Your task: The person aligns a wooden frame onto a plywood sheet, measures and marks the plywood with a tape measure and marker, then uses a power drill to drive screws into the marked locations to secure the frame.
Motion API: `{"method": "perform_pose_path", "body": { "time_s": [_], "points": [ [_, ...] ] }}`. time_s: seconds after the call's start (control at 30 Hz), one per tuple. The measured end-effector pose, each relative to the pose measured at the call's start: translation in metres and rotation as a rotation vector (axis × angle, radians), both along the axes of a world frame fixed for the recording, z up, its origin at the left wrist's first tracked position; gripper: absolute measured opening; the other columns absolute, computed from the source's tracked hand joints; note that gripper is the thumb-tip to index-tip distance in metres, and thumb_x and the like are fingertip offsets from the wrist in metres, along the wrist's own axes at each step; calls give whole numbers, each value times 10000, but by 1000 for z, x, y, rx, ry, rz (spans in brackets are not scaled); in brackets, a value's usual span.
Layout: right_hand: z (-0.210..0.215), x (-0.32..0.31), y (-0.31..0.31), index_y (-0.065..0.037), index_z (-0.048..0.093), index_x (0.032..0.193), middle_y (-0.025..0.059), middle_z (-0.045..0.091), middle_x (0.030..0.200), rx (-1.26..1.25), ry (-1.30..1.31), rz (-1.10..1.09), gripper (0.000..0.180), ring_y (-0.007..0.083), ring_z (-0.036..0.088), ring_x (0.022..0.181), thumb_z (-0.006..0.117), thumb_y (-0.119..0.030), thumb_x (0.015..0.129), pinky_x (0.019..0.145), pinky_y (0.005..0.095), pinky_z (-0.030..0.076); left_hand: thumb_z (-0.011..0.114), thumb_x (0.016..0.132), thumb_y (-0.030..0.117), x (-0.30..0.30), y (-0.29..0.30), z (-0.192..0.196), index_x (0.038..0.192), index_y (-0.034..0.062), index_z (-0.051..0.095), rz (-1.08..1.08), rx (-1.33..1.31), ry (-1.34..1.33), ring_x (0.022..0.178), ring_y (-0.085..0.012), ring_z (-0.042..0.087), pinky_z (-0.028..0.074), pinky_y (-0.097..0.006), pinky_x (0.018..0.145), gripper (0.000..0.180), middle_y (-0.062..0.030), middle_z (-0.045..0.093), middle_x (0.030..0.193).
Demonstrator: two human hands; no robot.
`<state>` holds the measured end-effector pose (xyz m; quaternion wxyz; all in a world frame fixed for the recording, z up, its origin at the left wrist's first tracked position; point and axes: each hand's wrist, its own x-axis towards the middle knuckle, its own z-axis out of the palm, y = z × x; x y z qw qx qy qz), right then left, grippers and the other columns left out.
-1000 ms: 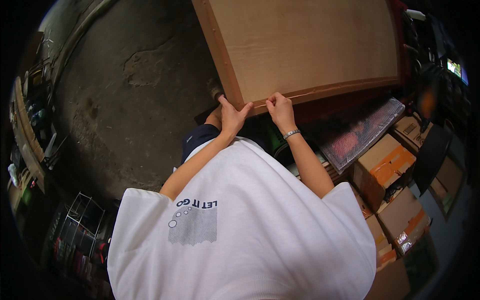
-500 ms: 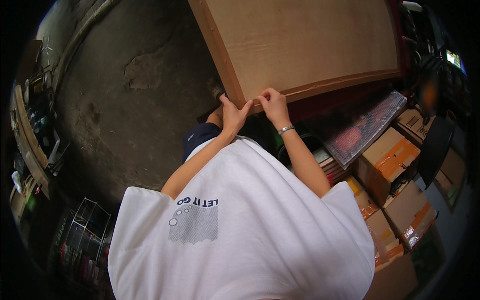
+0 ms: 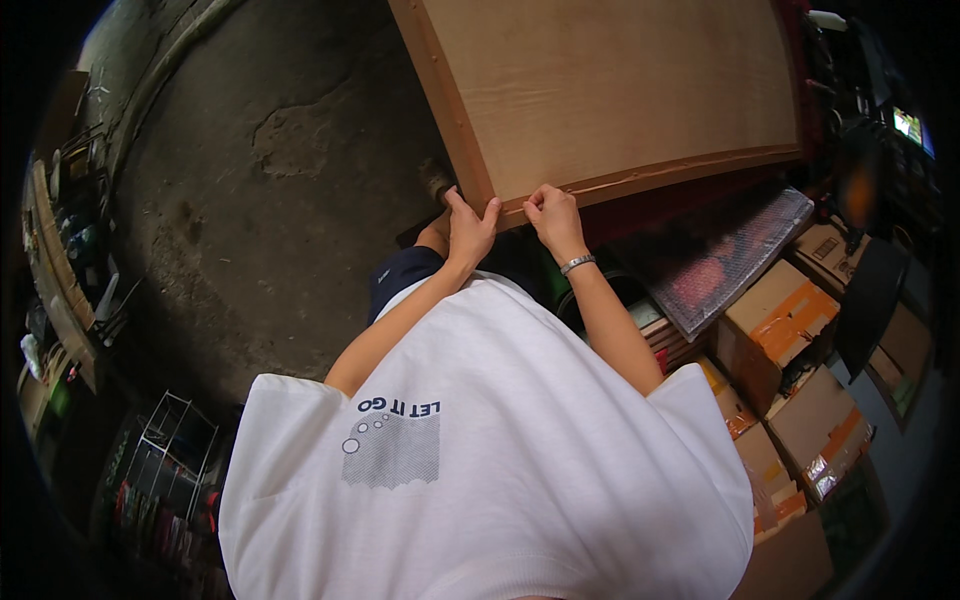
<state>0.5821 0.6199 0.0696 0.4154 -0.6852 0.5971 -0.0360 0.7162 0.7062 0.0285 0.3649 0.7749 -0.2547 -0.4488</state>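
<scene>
A large pale wooden panel (image 3: 620,90) lies in front of me, bordered by a brown edge strip (image 3: 690,168) that looks like tape. My left hand (image 3: 470,235) grips the panel's near left corner, with the thumb on top and the other fingers at the outer side, partly hidden. Just right of that corner, my right hand (image 3: 557,222) is closed in a pinch at the near edge strip. What lies between those fingertips is mostly hidden by them. A raised crease runs along the strip to the right of this hand.
A bubble-wrapped flat package (image 3: 735,260) leans at the right, beside several taped cardboard boxes (image 3: 785,305). Dark red material (image 3: 640,212) shows beneath the panel. On the left are a concrete floor (image 3: 240,240), a white wire rack (image 3: 175,440) and long boards (image 3: 60,270).
The panel and both hands sit slightly lower and farther right in the view. My right hand has shifted a little right along the edge, its fingers still pinched. The left hand keeps its hold.
</scene>
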Motion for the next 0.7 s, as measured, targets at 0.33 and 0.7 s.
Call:
{"method": "perform_pose_path", "body": {
  "time_s": [0.33,0.7],
  "points": [
    [-11,23,24,11,620,784,177,645,692,-67,-62,-137,212,300,662,654,710,-181,805,598,372,503,668,854,304,-2,0,-4,1304,-96,235,32,34,69,1092,-463,548,436,-445,930,742,-368,530,1142],
    [-26,-3,35,16,350,1027,196,418,1053,-293,258,-708,845,351,423,1045,875,-481,588,874,447,401,799,735,357,-14,-14,14,1323,-84,213,27,89,-80,1116,-470,531,429,-431,956,940,-359,523,1162]
  ]
}}
